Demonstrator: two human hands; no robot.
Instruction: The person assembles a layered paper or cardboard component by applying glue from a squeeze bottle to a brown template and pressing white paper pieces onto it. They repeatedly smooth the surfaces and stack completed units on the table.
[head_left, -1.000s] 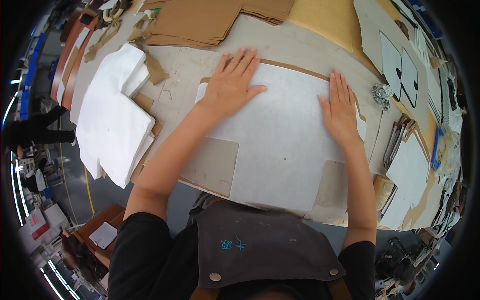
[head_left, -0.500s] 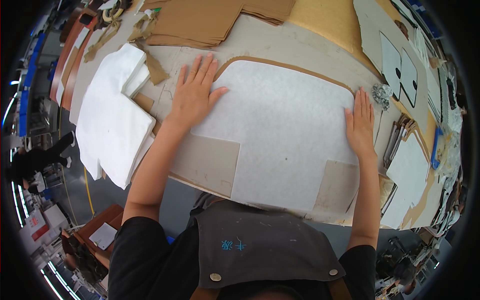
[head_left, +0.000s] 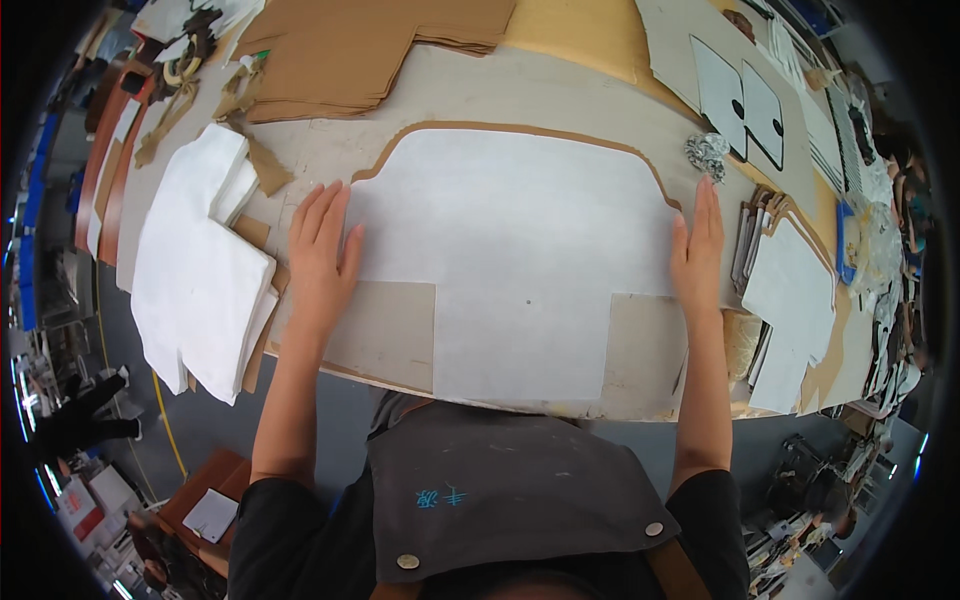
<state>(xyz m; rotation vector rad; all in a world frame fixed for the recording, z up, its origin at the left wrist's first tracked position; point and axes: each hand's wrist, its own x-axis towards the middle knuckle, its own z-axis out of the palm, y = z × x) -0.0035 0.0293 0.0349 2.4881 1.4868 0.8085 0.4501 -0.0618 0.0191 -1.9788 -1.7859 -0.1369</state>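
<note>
Sheet: white, flat at the clock's centre (brown border along its far edge)
Left hand: nine o'clock, open, fingers straight, gripping nothing
Right hand: three o'clock, likewise open and empty
White stack: nine, farther out
Silvery ball: two
Brown stack: eleven

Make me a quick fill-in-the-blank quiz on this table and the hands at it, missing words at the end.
1. Along the far edge of the white sheet, a ____ border shows.
2. The white stack lies to the ____ of the left hand.
3. The right hand is at the white sheet's ____ edge.
4. The brown stack lies ____ from the apron than the white sheet does.

Missing words: brown; left; right; farther
</note>
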